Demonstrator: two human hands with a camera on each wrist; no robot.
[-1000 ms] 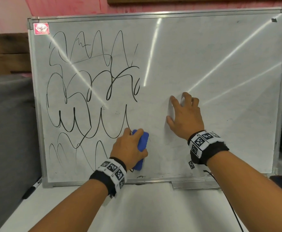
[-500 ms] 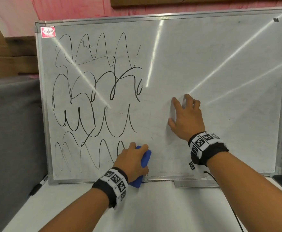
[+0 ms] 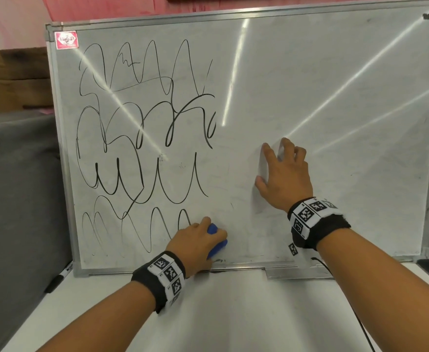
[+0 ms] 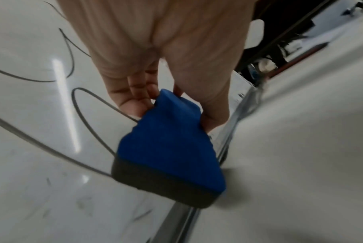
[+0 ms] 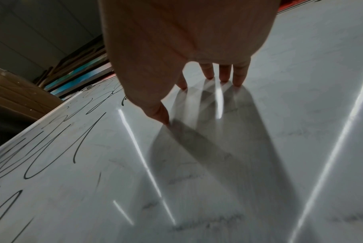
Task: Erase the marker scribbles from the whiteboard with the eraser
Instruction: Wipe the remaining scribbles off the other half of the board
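The left hand point(image 3: 195, 243) grips the blue foam eraser with a black felt base point(image 4: 168, 148), pressing it against the metal-framed whiteboard point(image 3: 335, 97) near its bottom edge, beside the black marker scribbles point(image 3: 142, 148). The right hand point(image 3: 284, 174), fingers spread, presses fingertips point(image 5: 237, 78) on the board.

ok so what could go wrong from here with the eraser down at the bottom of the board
The left hand holds the eraser right beside the whiteboard's bottom frame; a further downward stroke could knock it against the frame or off the board. Most scribbles lie up and to the left, so strokes kept this low would miss them. The right hand steadies the whiteboard with fingertips only; a hard push might shift it.
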